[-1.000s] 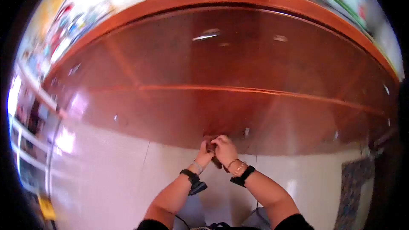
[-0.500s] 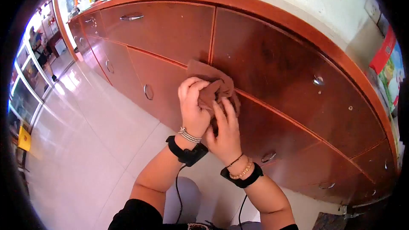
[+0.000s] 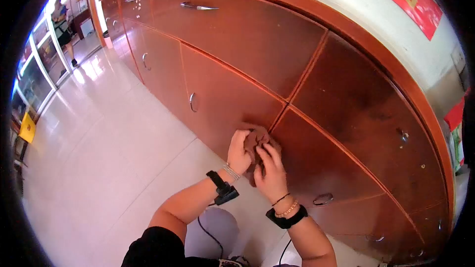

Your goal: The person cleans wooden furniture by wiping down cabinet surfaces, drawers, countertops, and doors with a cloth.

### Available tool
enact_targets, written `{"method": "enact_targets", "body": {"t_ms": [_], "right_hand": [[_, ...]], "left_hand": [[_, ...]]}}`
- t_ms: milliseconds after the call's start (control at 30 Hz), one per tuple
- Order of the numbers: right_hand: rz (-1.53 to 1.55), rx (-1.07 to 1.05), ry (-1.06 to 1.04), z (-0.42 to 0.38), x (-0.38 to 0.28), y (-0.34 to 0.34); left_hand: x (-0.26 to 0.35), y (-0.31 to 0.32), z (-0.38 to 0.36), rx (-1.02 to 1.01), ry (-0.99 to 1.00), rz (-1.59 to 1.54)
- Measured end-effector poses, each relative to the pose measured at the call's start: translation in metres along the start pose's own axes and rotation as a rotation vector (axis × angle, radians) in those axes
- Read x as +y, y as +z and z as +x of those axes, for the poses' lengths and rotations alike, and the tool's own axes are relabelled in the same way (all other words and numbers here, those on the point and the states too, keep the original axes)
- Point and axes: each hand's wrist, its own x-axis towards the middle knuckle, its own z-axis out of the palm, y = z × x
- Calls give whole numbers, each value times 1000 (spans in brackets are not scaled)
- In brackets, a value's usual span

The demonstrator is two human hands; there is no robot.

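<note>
A crumpled brown cloth (image 3: 258, 140) is bunched between my two hands, close against the front of the reddish-brown wooden cabinet (image 3: 227, 89). My left hand (image 3: 239, 152) grips the cloth from its left side, the fingers curled into its folds. On the other side my right hand (image 3: 271, 170) has its fingers bent over the lower right part of the cloth. Both hands are near the upright gap between two lower doors, just below where the trim lines cross. Part of the cloth is hidden behind my fingers.
Metal handles stick out from the cabinet, such as a ring handle (image 3: 193, 102) at left and another handle (image 3: 323, 199) at lower right. Pale floor tiles (image 3: 123, 153) lie to the left. A person (image 3: 62, 27) stands far off by the glass doors.
Both hands and the cloth have moved down the cabinet front, from the horizontal trim line to the lower doors. The camera view has shifted, showing more of the red wall poster.
</note>
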Motion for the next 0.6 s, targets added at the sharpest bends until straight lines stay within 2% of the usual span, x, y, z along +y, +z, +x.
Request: {"method": "enact_targets", "body": {"t_ms": [167,233,300,367,433,467,500,600], "right_hand": [[90,230,-200,49,-36,-19],[117,249,-247,68,-47,-23],[409,214,-142,85,-55,-20],[515,198,-123,95,-55,-12],[502,69,-123,104,-49,-3],[581,41,-67,107,-51,5],[624,13,-68,109,-50,15],[415,-28,-121,114,-64,23]], "left_hand": [[76,-38,61,139,120,-114],[105,-54,76,188,243,-317],[104,-68,70,0,294,-307],[95,-80,73,-64,380,-68],[70,-79,85,-19,185,-189],[57,-76,94,111,176,-115],[43,-77,100,113,178,-113],[2,-85,122,233,166,-61]]}}
